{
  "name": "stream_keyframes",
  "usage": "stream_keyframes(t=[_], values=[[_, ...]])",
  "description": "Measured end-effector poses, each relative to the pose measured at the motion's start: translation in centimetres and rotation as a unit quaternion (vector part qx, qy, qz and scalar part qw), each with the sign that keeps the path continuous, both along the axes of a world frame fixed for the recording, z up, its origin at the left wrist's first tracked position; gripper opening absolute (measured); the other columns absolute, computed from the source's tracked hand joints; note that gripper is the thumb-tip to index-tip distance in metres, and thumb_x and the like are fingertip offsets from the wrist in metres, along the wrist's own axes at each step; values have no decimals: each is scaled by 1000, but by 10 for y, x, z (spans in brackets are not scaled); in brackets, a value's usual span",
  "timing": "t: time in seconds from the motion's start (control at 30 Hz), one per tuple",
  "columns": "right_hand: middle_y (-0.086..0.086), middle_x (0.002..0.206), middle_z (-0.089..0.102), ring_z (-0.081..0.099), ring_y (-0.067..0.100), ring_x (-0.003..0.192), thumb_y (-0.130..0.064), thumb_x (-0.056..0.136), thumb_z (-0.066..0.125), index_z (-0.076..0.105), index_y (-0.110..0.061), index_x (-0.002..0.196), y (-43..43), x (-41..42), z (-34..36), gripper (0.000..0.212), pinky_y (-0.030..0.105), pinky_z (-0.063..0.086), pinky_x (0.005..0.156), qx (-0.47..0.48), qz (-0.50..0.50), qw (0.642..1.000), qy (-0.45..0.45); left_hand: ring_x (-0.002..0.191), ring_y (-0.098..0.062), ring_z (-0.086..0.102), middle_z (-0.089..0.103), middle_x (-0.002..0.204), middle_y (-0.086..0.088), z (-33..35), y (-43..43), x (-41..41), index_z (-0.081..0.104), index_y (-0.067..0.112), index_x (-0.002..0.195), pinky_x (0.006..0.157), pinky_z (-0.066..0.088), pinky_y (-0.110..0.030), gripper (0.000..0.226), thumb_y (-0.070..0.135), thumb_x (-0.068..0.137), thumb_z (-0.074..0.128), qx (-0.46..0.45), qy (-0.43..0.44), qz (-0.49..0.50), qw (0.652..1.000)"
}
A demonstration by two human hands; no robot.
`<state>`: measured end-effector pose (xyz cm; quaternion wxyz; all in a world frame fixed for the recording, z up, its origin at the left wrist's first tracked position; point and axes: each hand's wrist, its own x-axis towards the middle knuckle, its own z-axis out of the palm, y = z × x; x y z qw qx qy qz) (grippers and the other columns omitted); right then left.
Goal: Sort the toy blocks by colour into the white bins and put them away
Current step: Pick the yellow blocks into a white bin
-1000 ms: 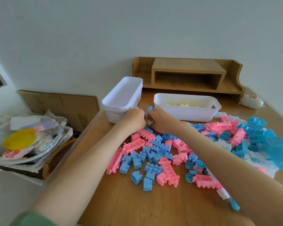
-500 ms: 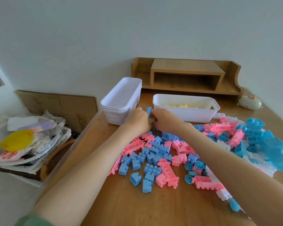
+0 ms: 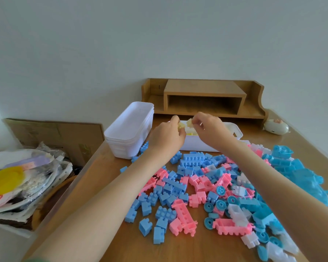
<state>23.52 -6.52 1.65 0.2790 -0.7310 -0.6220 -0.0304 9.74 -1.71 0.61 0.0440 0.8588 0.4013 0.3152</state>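
- Toy blocks (image 3: 206,186) in blue, pink and white sprawl unsorted across the wooden desk (image 3: 197,248), from centre to 4 o'clock; most of the job looks undone.
- Stacked empty white bins (image 3: 129,129) wait at 10 o'clock of the pile.
- One white bin (image 3: 195,144) at 12 o'clock holds only yellow pieces, seemingly the first colour under way.
- Left hand (image 3: 166,137) pinches a pale yellow block (image 3: 181,125) above that bin.
- Beside it, the right hand (image 3: 210,129) pinches a second pale piece (image 3: 189,121).

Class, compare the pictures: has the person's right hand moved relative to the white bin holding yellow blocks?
Yes. The right hand moved from the near side of the white bin to above it.
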Motion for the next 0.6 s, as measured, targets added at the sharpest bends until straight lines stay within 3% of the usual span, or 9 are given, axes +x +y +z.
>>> stream_keyframes(t=[0.1,0.17,0.33,0.4,0.47,0.6], values=[[2,129,53,53,17,110,-31,91,57,42,-20,134,-9,20,-7,46,29,46,92,-150,-2,989,4,77,-13,57,64,94,-2,-4,6,17,50,19,119,62,50,-24,26,31,97,44,-4,13,-23,1000],[1,130,52,50,18,113,-33,88,61,41,-20,132,-15,29,-16,49,31,42,96,-188,-10,981,-38,83,-16,60,64,100,-3,-7,12,25,49,21,124,68,55,-27,30,34,97,45,-13,36,-24,999],[-2,113,49,44,12,97,-3,86,59,46,-17,113,-28,41,-33,33,20,38,81,-151,-22,985,-84,81,-15,64,63,104,-4,-12,4,33,23,15,142,66,56,-27,65,52,93,45,-68,129,-31,989],[-3,109,51,43,10,89,2,85,56,46,-19,109,-34,41,-36,33,18,42,75,-161,-16,983,-89,89,-17,64,61,111,-5,-16,-3,30,23,12,140,68,51,-25,70,53,90,51,-57,139,-18,988],[-3,112,52,46,10,89,2,86,54,46,-21,113,-40,39,-37,36,22,49,81,-177,-8,980,-93,98,-19,61,58,117,-5,-23,-8,24,34,13,131,71,49,-26,61,48,88,57,-58,149,-35,987],[-3,119,51,47,9,95,-4,89,54,45,-22,124,-48,37,-39,40,25,49,83,-165,5,979,-118,105,-18,56,55,122,-4,-27,-11,14,45,15,124,78,46,-26,44,37,90,60,-55,158,-50,985]])
